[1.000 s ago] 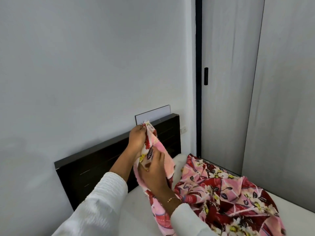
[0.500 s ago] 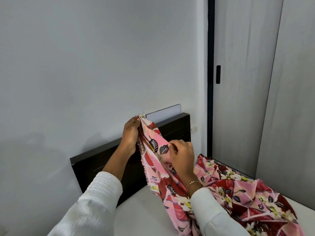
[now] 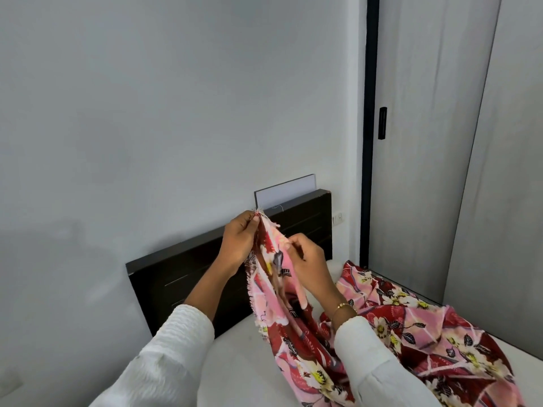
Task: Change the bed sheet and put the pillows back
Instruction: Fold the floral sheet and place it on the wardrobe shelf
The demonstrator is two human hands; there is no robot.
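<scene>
Head view
Left hand: my left hand point(image 3: 239, 240) is raised in front of the headboard, fingers curled, pinching the frayed top corner of the sheet between thumb and fingertips.
Right hand: my right hand point(image 3: 307, 257) is just right of the left and a little lower, fingers bent, pinching the sheet's edge; a thin gold bracelet point(image 3: 342, 307) sits on that wrist.
Sheet: the sheet point(image 3: 390, 333), pink and dark red with white and yellow flowers, hangs from both hands in a narrow fold, then spreads in a crumpled heap over the right part of the mattress, running off the near right edge.
Mattress: the bare white mattress point(image 3: 244, 365) shows between my sleeves and along the far right side past the heap.
Headboard: the dark headboard point(image 3: 176, 277) stands against the wall behind my hands, with a flat white board point(image 3: 286, 190) sticking up behind its right end.
Sleeves: white textured sleeves point(image 3: 164, 356) cover both forearms.
Wall: the plain pale wall point(image 3: 161, 113) fills the left and far side, with a small socket point(image 3: 337, 218) just right of the headboard.
Door: grey sliding doors point(image 3: 426, 142) with a black frame and a black recessed handle point(image 3: 382, 123) stand at the right.
Pillows: I cannot make one out for certain.
</scene>
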